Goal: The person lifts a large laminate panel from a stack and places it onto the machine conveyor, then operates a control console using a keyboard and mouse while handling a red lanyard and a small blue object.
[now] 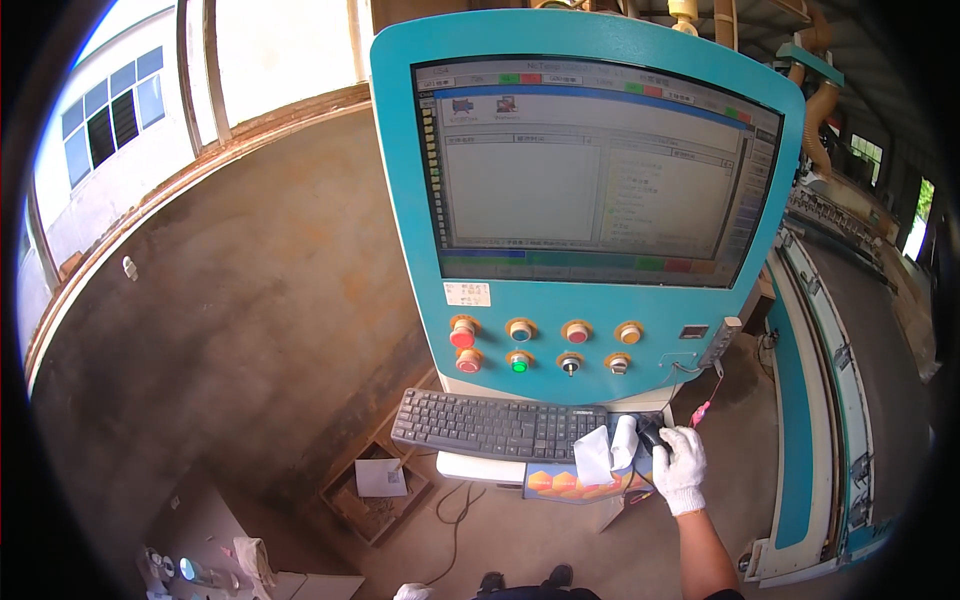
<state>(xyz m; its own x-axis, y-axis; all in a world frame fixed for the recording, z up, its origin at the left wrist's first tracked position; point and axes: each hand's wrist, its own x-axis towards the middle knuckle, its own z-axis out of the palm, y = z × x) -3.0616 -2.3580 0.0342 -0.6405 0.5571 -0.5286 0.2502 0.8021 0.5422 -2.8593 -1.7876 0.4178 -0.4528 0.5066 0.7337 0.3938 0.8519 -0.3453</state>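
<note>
My right hand (682,468), in a white knit glove, is closed over a black computer mouse (649,432) at the right end of a narrow shelf. Just left of the mouse lie white papers (594,458), one of them curled, on an orange and blue mouse pad (558,482). A black keyboard (480,424) rests on the shelf further left. Above it stands a teal control console (415,190) with a lit screen (590,190) showing windows and file lists. Only a bit of my white-gloved left hand (412,592) shows at the lower edge; its fingers are hidden.
Red, green and orange buttons (519,364) and switches line the console. A wooden tray (352,513) with a paper sits on the floor by a cable (456,520). A long machine bed (850,380) runs along the right. A bottle (192,570) and cloth (254,560) are at lower left.
</note>
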